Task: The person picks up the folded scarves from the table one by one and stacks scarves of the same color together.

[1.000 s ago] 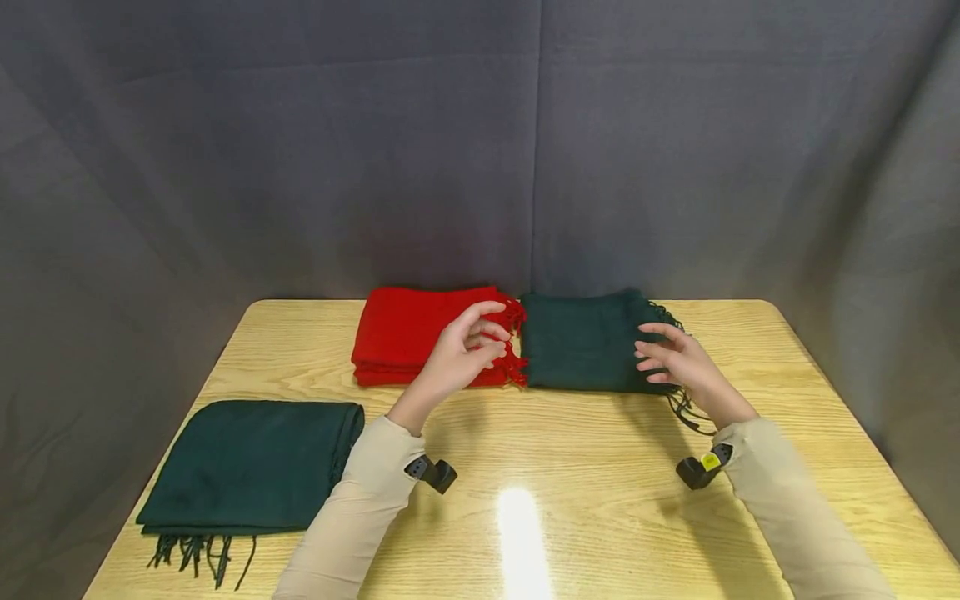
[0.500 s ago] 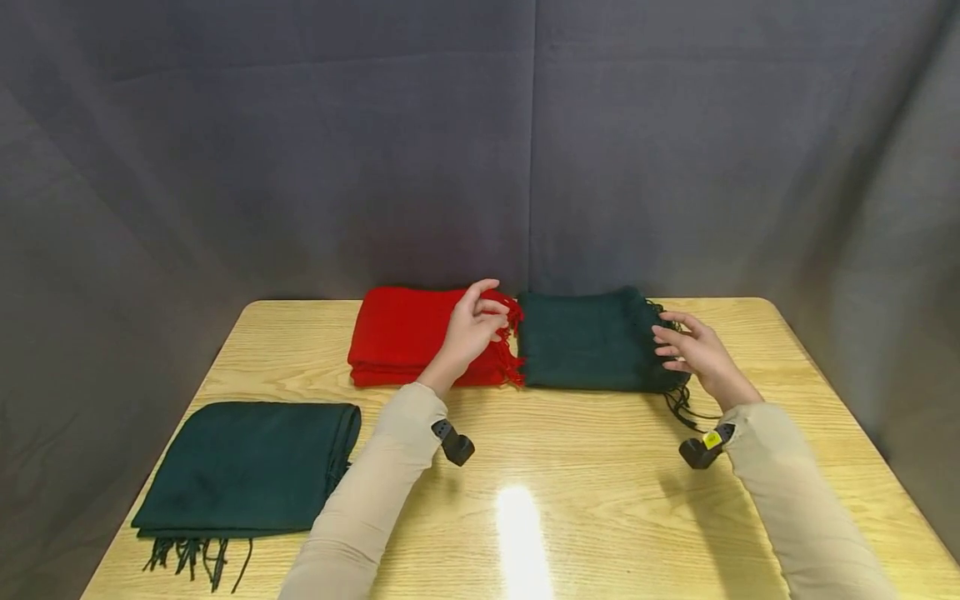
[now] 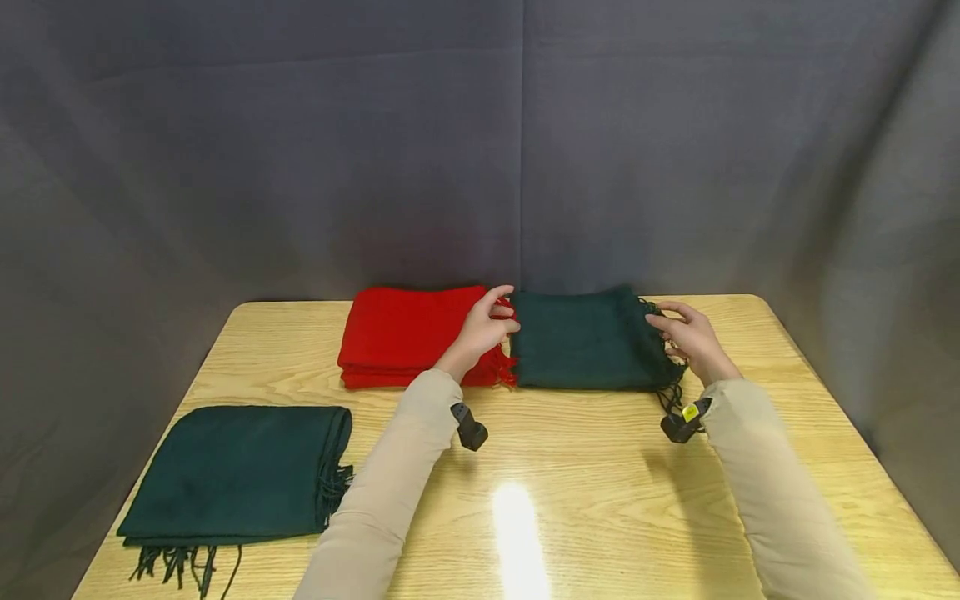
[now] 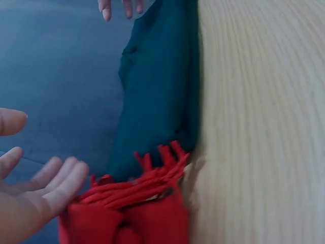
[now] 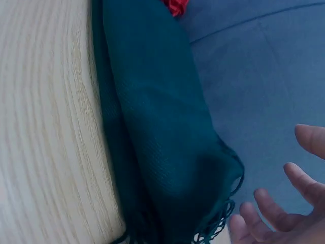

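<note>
A folded dark green scarf [image 3: 585,342] lies at the back of the table, its fringe toward the right. Left of it is a folded red scarf [image 3: 405,333], its red fringe [image 4: 137,188] meeting the green scarf's near end in the left wrist view. My left hand [image 3: 483,327] hovers over the red fringe at the green scarf's left edge, fingers loosely bent and holding nothing. At the green scarf's fringed right end is my right hand [image 3: 690,337], thumb and fingers spread apart. In the right wrist view its fingers [image 5: 274,211] stand beside the fringe, holding nothing.
Another folded dark green scarf [image 3: 232,471] lies at the front left of the wooden table [image 3: 585,492], fringe hanging toward the near edge. A grey cloth backdrop [image 3: 360,158] rises behind the table and at both sides.
My left hand has moved right and slightly away from me, toward the green scarf's left edge. My right hand first shifted right, then came in at its fringed end. The scarves keep their places.
</note>
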The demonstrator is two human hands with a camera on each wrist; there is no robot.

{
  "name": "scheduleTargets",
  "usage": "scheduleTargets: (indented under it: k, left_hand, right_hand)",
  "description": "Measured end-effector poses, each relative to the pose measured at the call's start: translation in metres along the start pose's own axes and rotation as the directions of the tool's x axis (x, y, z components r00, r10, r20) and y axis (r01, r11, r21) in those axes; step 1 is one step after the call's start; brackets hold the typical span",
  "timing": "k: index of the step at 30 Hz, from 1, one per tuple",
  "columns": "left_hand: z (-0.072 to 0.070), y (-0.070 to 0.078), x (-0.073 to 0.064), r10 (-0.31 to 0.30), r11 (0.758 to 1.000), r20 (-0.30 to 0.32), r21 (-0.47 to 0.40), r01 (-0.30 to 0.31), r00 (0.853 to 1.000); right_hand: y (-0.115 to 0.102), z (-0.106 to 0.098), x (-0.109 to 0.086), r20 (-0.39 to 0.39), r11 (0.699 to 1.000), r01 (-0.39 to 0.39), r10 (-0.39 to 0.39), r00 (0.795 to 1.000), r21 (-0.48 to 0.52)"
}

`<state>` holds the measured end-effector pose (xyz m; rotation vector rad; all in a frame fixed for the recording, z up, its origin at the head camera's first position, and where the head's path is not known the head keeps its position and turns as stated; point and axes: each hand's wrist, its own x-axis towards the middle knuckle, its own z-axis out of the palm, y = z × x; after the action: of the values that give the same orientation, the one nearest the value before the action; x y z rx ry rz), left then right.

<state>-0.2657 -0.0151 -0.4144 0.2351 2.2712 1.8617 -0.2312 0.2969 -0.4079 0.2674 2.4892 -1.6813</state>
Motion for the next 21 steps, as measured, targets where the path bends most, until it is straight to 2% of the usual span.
scheduleTargets:
  k: [2,3,6,9,10,13,17,21]
  left_hand:
    - [0.005,-0.004,0.003,-0.031,0.998,0.006,0.054,0.03,1.0]
    - [0.008,-0.012,0.008,-0.027,0.997,0.01,0.07,0.026,1.0]
    - [0.016,-0.014,0.01,-0.07,0.992,0.017,0.103,0.068,0.997]
    - [0.022,-0.015,0.011,-0.097,0.992,0.033,0.082,0.094,0.995]
    - [0.023,-0.009,0.008,-0.125,0.99,0.035,0.075,0.122,0.992]
    - [0.026,-0.011,0.009,-0.156,0.987,0.037,0.052,0.154,0.987]
    - [0.029,-0.014,0.01,-0.199,0.979,0.032,0.039,0.198,0.979]
    - [0.033,-0.016,0.008,-0.212,0.977,0.037,0.036,0.21,0.977]
  right_hand:
    - [0.003,0.0,0.004,0.008,1.0,-0.017,0.017,1.0,-0.008]
    - [0.004,0.0,0.006,0.018,1.0,-0.025,0.025,1.0,-0.003]
    - [0.009,0.0,0.014,0.051,0.999,-0.048,0.047,0.998,0.02]
    - [0.013,0.001,0.02,0.077,0.997,-0.069,0.066,0.995,0.033]
    - [0.014,0.001,0.022,0.086,0.997,-0.074,0.071,0.994,0.028]
    - [0.016,0.004,0.024,0.126,0.997,-0.081,0.08,0.989,0.005]
    - [0.018,0.009,0.025,0.181,0.998,-0.06,0.064,0.981,-0.024]
    - [0.022,0.01,0.027,0.185,0.998,-0.033,0.042,0.982,-0.054]
